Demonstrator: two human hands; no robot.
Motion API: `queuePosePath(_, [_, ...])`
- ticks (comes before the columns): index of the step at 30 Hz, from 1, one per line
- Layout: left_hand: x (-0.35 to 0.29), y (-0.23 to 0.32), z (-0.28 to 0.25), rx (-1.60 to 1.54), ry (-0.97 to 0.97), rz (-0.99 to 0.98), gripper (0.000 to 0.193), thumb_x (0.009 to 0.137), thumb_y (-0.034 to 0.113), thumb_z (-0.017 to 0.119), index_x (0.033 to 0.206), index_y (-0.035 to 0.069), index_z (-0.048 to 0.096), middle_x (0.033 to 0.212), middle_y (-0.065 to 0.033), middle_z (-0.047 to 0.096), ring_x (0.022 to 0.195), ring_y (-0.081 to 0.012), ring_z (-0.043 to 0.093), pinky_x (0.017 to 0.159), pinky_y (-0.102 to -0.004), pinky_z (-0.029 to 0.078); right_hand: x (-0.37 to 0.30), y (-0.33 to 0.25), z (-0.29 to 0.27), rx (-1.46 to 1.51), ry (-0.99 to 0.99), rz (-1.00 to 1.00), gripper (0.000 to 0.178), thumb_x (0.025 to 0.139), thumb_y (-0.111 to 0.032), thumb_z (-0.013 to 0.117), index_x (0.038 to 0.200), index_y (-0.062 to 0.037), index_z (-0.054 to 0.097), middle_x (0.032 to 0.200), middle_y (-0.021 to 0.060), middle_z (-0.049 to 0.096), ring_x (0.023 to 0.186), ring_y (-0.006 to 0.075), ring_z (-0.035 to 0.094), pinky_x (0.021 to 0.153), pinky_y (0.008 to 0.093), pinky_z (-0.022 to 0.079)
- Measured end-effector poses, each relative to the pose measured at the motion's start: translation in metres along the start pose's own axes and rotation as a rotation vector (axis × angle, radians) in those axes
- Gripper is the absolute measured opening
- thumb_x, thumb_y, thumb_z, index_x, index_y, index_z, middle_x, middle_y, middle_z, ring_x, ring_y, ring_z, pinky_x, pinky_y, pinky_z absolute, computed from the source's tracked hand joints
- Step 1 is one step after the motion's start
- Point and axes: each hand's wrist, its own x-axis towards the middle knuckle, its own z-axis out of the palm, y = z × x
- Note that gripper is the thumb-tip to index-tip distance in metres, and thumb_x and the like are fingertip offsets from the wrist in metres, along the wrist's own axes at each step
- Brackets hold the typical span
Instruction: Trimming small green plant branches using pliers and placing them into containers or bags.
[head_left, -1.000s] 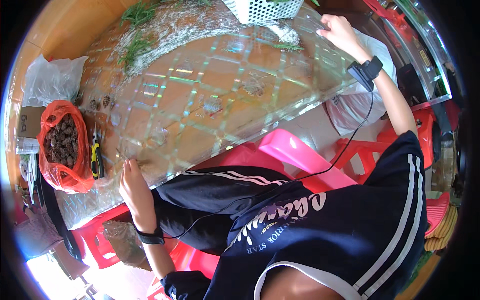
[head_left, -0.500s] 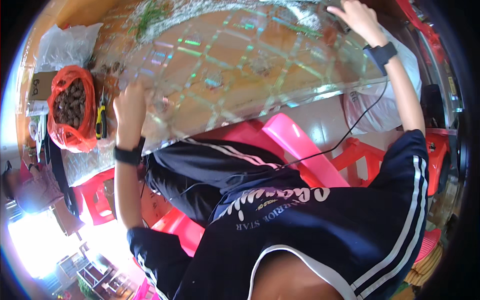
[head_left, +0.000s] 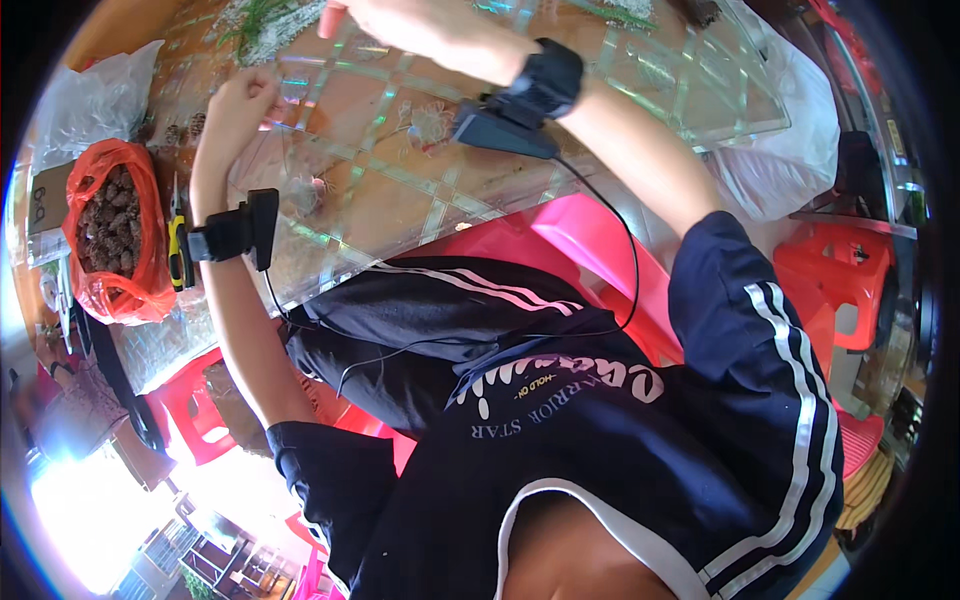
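A: Start nearest the body. What do you see?

B: A dark shirt with white stripes and dark trousers fill the lower half. The person sits on a pink plastic stool (head_left: pixel 590 235), with a red stool (head_left: pixel 835 275) out at 3 o'clock. Cables run from the wrist devices down to the lap.

A: And the left hand?

B: The left hand (head_left: pixel 235 100) is at about 10 o'clock, fist closed, its grip clenched on something thin at the near edge of the clear patterned sheet (head_left: pixel 420 170) that covers the bench (head_left: pixel 690 100). Whether it pinches the sheet itself or a small item on it, I cannot tell. A black strap device sits on that wrist.

A: The right hand?

B: The right hand (head_left: pixel 420 25) is at 12 o'clock, reaching across above the sheet, fingers curled around what looks like a small pinkish piece at the top rim. It is cut off by the frame, so its grip I cannot tell for certain.

A: What lies around?

B: At 9 o'clock an orange bag (head_left: pixel 115 235) full of brown cone-like pieces, with a yellow-handled tool (head_left: pixel 177 250) just beside it. Farther, at 11 o'clock, green sprigs (head_left: pixel 255 20) lie scattered on the bench; a white plastic bag (head_left: pixel 790 150) hangs at 2 o'clock.

A: How far along is the work?

B: I judge it barely begun or mid-way: the orange bag is full, greenery lies loose, a few small bits rest on the sheet, and nothing finished shows.
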Motion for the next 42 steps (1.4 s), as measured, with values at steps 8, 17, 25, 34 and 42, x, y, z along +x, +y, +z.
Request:
queuePosePath(8, [0.008, 0.004, 0.008, -0.913, -0.232, -0.044, 0.023, 0.089, 0.012, 0.049, 0.109, 0.001, 0.052, 0.08, -0.0034, 0.059, 0.065, -0.0073, 0.054, 0.057, -0.0186, 0.042, 0.003, 0.043, 0.036, 0.235, 0.102, 0.114, 0.02, 0.081, -0.017, 0.053, 0.086, 0.002, 0.059, 0.072, 0.0163, 0.061, 0.057, 0.0242, 0.06, 0.055, 0.0316, 0.048])
queuePosePath(17, [0.008, -0.015, 0.023, -1.342, -0.018, -0.035, 0.021, 0.088, 0.008, 0.049, 0.107, 0.0, 0.052, 0.081, -0.0044, 0.058, 0.066, -0.0073, 0.053, 0.058, -0.0173, 0.041, 0.013, 0.062, 0.018, -0.376, -0.045, -0.124, 0.022, 0.081, -0.023, 0.057, 0.089, -0.0026, 0.062, 0.086, 0.0092, 0.064, 0.077, 0.0214, 0.062, 0.066, 0.0308, 0.048])
queuePosePath(25, [0.003, -0.018, 0.025, -1.124, 0.274, 0.097, 0.017, 0.089, 0.008, 0.047, 0.103, 0.0, 0.053, 0.081, -0.0051, 0.059, 0.064, -0.0083, 0.053, 0.054, -0.0182, 0.041, 0.004, 0.026, 0.015, -0.62, -0.193, -0.296, 0.023, 0.085, -0.02, 0.056, 0.098, -0.0004, 0.055, 0.091, 0.0088, 0.056, 0.073, 0.0222, 0.055, 0.06, 0.0314, 0.045])
queuePosePath(34, [0.002, -0.003, 0.024, 0.028, 0.551, 0.478, 0.018, 0.083, 0.002, 0.049, 0.1, 0.003, 0.056, 0.082, -0.0072, 0.06, 0.07, -0.0162, 0.058, 0.06, -0.0257, 0.047, 0.008, 0.033, 0.016, -0.818, -0.026, -0.643, 0.025, 0.081, -0.02, 0.059, 0.096, -0.0012, 0.054, 0.095, 0.0092, 0.053, 0.083, 0.0222, 0.052, 0.068, 0.0316, 0.048])
queuePosePath(42, [-0.01, 0.036, 0.01, 0.165, 0.737, 0.837, 0.022, 0.081, 0.015, 0.052, 0.1, 0.006, 0.058, 0.095, -0.0083, 0.059, 0.083, -0.0251, 0.058, 0.069, -0.0335, 0.046, 0.007, 0.046, 0.028, -0.976, 0.012, -0.574, 0.029, 0.08, -0.027, 0.058, 0.097, -0.0043, 0.06, 0.103, 0.0085, 0.06, 0.097, 0.0209, 0.056, 0.077, 0.0309, 0.045])
